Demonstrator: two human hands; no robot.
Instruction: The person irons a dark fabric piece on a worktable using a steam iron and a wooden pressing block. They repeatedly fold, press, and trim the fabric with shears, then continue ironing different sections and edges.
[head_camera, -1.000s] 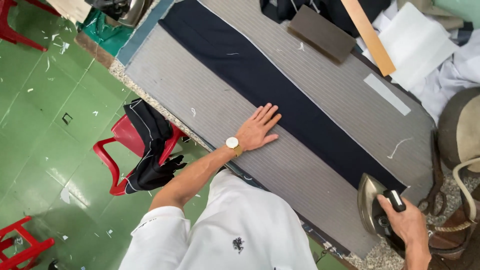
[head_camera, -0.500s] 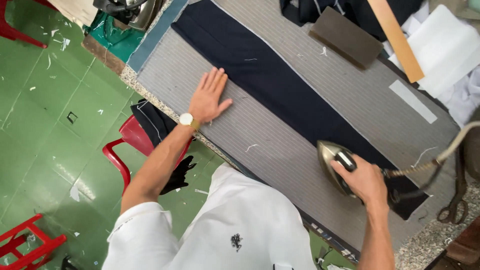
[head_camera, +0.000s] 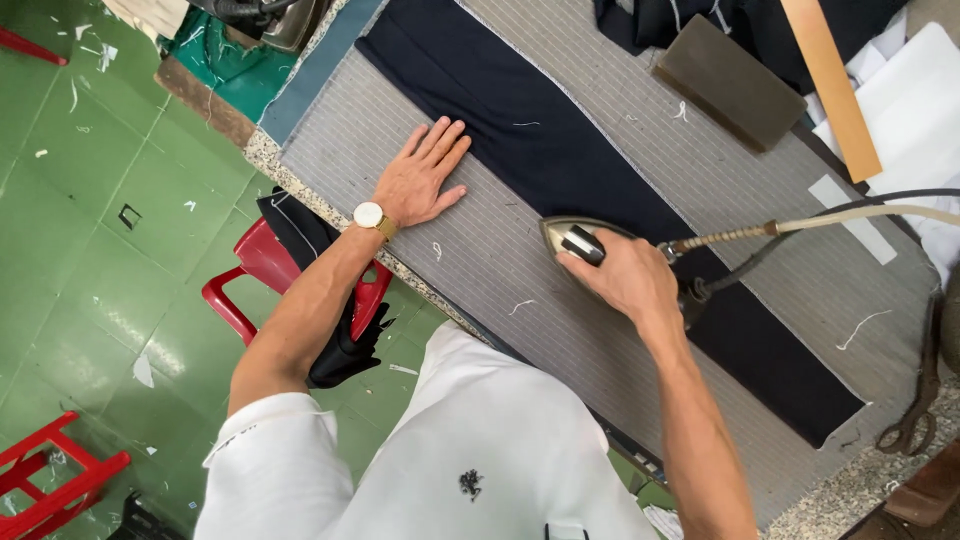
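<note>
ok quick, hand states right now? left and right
Left hand: open, flat, palm down at the edge of the dark cloth strip.
Right hand: closed around the handle of the iron.

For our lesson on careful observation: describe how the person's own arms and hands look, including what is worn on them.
Both forearms are bare. The left hand has a round wristwatch with a white dial, gold-toned case and tan strap at its wrist. A short white sleeve covers the left upper arm. The right hand shows no watch, ring or glove; its sleeve is out of view.
</note>
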